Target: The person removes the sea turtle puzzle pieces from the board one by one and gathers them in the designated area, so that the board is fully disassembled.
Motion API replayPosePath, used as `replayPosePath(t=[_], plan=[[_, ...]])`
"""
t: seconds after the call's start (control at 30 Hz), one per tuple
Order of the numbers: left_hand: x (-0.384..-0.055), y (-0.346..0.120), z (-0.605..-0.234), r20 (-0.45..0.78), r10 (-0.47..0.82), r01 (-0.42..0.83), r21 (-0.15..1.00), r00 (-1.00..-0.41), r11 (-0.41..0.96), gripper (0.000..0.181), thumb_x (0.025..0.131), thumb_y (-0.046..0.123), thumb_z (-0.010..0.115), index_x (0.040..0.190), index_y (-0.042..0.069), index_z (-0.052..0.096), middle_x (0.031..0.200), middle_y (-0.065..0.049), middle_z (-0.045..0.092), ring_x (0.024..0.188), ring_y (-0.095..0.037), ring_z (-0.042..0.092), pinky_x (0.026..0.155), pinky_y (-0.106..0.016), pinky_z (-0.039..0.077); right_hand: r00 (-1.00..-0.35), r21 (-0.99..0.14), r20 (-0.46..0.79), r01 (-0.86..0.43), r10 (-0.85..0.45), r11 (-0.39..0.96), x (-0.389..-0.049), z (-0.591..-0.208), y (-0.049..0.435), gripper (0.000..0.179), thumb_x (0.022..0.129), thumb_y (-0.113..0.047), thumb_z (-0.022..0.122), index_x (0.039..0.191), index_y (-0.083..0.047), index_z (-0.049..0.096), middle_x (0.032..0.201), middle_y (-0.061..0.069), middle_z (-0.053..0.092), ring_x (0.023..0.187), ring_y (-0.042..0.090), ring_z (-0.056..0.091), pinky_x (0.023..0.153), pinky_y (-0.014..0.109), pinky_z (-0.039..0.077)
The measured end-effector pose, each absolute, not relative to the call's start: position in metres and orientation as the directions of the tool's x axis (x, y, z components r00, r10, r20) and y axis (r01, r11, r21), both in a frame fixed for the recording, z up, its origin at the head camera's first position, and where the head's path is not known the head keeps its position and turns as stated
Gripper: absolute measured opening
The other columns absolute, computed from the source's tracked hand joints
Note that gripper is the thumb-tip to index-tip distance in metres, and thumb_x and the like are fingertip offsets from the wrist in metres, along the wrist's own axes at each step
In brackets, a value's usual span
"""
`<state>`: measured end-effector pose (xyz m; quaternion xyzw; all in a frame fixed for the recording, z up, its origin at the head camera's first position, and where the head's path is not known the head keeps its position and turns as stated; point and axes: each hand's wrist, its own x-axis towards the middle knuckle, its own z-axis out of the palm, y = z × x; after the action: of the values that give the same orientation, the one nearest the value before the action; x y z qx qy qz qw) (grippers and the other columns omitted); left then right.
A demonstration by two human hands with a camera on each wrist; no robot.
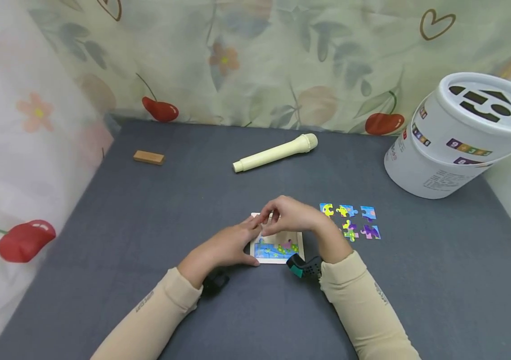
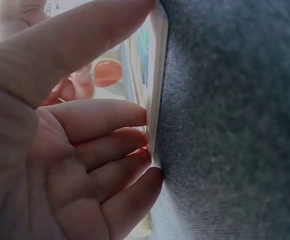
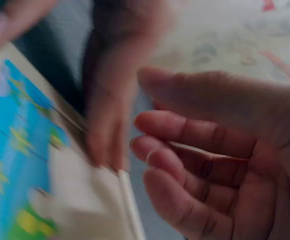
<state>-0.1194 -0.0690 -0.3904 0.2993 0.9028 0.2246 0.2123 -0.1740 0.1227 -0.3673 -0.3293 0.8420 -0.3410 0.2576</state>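
Observation:
A small jigsaw board with a pale wooden frame lies on the grey table. Blue pieces with yellow stars fill its near part, while bare wood shows farther up. My left hand rests along the board's left side, its thumb at the near corner and its fingertips touching the frame edge. Over the far left part of the board hovers my right hand. Its fingers are loosely bent, the thumb apart from them, and no piece shows between them in the right wrist view.
Several loose jigsaw pieces lie right of the board. Beyond it are a cream toy microphone and a small wooden block. A white bucket with a shape-hole lid stands at the far right. Patterned curtains border the table.

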Motion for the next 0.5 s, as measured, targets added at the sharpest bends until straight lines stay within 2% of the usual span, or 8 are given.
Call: replayPosePath(t=[0.1,0.23,0.37,0.5], plan=[[-0.119,-0.071,-0.392,-0.230,0.645,0.444,0.558,-0.728,0.701,0.075,0.077,0.026,0.076,0.140,0.004,0.042,0.153,-0.016,0.023,0.143,-0.030,0.017,0.109,-0.045,0.032,-0.633,-0.734,-0.236,-0.381,-0.737,0.562,-0.171,-0.371,0.112,0.021,0.077,-0.014,0.074,0.096,-0.005,0.070,0.084,0.003,0.069,0.068,0.006,0.060,0.062,0.020,0.049],[-0.120,-0.074,-0.391,-0.238,0.648,0.438,0.567,-0.724,0.698,0.071,0.078,0.026,0.076,0.138,0.003,0.045,0.153,-0.016,0.023,0.144,-0.029,0.016,0.110,-0.045,0.031,-0.665,-0.736,-0.253,-0.339,-0.703,0.586,-0.166,-0.375,0.107,0.019,0.077,-0.010,0.075,0.093,-0.004,0.069,0.081,0.002,0.067,0.068,0.006,0.058,0.063,0.019,0.049],[-0.120,-0.073,-0.388,-0.261,0.642,0.432,0.556,-0.721,0.711,0.079,0.078,0.026,0.075,0.142,0.000,0.036,0.154,-0.016,0.021,0.144,-0.029,0.017,0.110,-0.044,0.030,-0.700,-0.735,-0.296,-0.269,-0.651,0.623,-0.163,-0.379,0.108,0.016,0.077,-0.009,0.075,0.089,-0.002,0.066,0.075,0.003,0.064,0.063,0.007,0.056,0.058,0.020,0.048],[-0.121,-0.072,-0.388,-0.262,0.640,0.436,0.546,-0.722,0.715,0.086,0.078,0.027,0.075,0.144,-0.001,0.029,0.154,-0.015,0.021,0.144,-0.027,0.017,0.111,-0.043,0.030,-0.691,-0.721,-0.345,-0.237,-0.635,0.651,-0.159,-0.383,0.110,0.014,0.076,-0.008,0.075,0.084,-0.002,0.065,0.069,0.001,0.061,0.052,0.007,0.050,0.047,0.019,0.042]])
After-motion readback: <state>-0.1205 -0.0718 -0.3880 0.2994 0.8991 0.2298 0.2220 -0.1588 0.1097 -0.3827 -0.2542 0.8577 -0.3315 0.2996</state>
